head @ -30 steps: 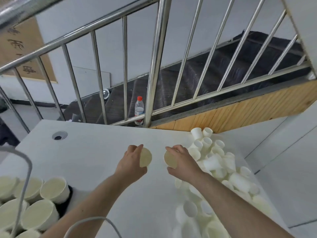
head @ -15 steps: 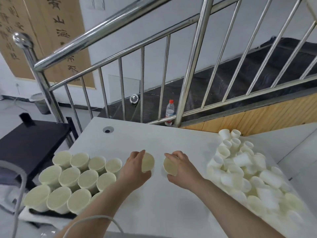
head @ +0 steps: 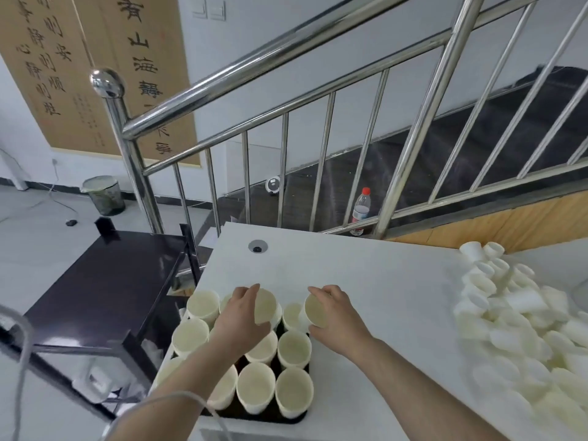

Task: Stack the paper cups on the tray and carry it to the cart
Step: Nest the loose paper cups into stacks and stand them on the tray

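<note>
**Two paper cups held over a partly filled tray**

Dark tray (head: 294, 418) at the near left corner of the white table (head: 366, 275), packed with upright paper cups (head: 256, 391) standing rim-up in rows, mostly rim to rim. Left hand (head: 240, 323) above the middle of the tray, fingers and thumb curled round one paper cup (head: 265, 305), its open mouth turned toward the camera. Right hand (head: 337, 316) at the tray's far right corner, likewise gripping a second paper cup (head: 316, 311) between thumb and curled fingers, mouth also facing the camera. Both held cups near each other, not touching, raised above the standing cups. Contact between the held cups and the cups beneath: cannot be told.

Loose heap of paper cups (head: 515, 313) spread along the right side of the table, lying at all angles, well apart from the tray. Round cable hole (head: 257, 246) in the tabletop near the far left edge.

Black cart (head: 105, 281) just beside the table on the left, lower than the tabletop. Steel stair railing (head: 318, 58) behind the table, with a red-capped water bottle (head: 361, 210) standing at its foot. Waste bin (head: 103, 195) on the floor at far left, below brown calligraphy panels (head: 95, 68) on the wall. Grey cable (head: 19, 361) looping across the near left foreground.
</note>
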